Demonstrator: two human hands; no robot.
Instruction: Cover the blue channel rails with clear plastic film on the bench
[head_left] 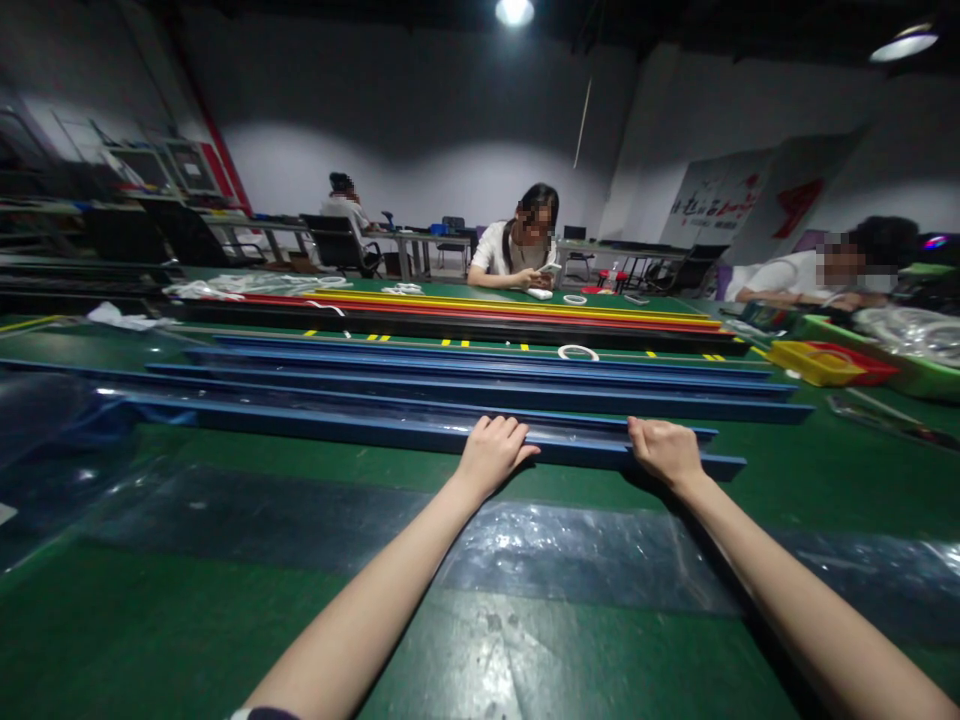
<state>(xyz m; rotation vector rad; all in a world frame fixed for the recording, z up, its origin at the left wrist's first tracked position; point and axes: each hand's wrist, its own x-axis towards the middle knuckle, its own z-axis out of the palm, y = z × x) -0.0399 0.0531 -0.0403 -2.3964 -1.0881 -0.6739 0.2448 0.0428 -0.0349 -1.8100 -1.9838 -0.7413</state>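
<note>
While both hands rest on the nearest long blue bar (420, 436), left hand (491, 455) fingers curled over it, right hand (666, 452) gripping its edge, shiny clear plastic sheet (570, 545), flat green table (225, 620).

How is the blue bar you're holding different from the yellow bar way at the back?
The long blue plastic channel lies nearest, with the left hand and right hand gripping it; the long yellow strip lies far across the green table, untouched. The blue one looks thicker, the yellow thinner. Both are long, straight and lie crosswise.
</note>
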